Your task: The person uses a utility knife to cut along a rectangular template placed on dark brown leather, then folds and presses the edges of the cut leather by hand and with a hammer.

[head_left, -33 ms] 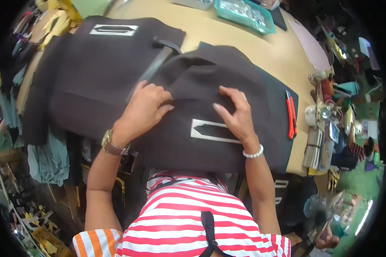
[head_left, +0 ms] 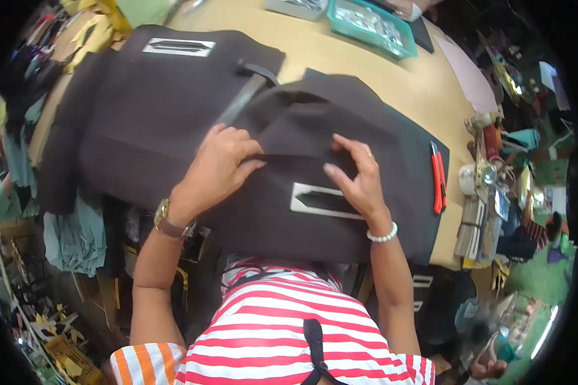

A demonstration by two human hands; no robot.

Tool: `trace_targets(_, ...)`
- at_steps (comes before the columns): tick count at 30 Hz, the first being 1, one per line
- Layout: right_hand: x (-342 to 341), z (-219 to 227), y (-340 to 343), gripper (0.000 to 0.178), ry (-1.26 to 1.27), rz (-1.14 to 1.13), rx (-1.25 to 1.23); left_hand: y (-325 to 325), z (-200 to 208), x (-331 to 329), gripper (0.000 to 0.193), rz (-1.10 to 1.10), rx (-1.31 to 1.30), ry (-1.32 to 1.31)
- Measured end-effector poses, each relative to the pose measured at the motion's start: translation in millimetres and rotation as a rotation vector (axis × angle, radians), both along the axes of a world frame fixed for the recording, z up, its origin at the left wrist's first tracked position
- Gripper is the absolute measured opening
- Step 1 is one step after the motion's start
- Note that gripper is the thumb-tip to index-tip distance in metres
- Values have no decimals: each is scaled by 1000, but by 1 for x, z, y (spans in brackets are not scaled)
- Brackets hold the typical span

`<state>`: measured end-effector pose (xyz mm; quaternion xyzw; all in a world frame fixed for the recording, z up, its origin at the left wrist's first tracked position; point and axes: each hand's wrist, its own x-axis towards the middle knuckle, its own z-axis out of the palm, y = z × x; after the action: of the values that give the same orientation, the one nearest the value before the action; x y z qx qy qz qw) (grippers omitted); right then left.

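Note:
A dark cloth piece [head_left: 263, 228] lies in front of me, its upper layer rumpled into folds. On it is a white-edged rectangular frame [head_left: 305, 188] around a dark pointed shape, partly covered by my right hand. My left hand [head_left: 221, 160] has its fingers curled onto a fold of the cloth, thumb close to the index finger. My right hand [head_left: 361, 183] rests over the cloth with thumb and fingers apart, holding nothing. Beyond my left hand lies a long grey shaft [head_left: 244, 99] with a curved black end; its near end is hidden by that hand.
To the left lies a second dark cloth piece [head_left: 141, 102] with a similar white-edged frame [head_left: 178, 47]. A red cutter knife [head_left: 437, 179] lies at the right. At the back stands a teal basket [head_left: 404, 48] of small pale items. Tools and bundles [head_left: 472, 212] line the right table edge.
The whole view has shifted slightly, so everything appears a little further right and lower. Both hands keep nearly the same pose over the cloth.

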<state>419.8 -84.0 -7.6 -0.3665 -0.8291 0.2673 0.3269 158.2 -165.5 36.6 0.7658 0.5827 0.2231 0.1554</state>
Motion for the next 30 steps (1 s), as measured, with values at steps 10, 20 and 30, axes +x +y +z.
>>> trace_targets(10, -85, 62, -60, 20, -208, 762, -126, -218, 1, -106, 7, 910, 23, -782)
trace_targets(20, -190, 78, -185, 27, 15, 1492, -756, -377, 72, -212, 23, 1363, 342, -16)
trace_targets(30, -171, 81, -6, 40, 175, 446, -388, -37, 73, -309, 22, 802, 608, 40)
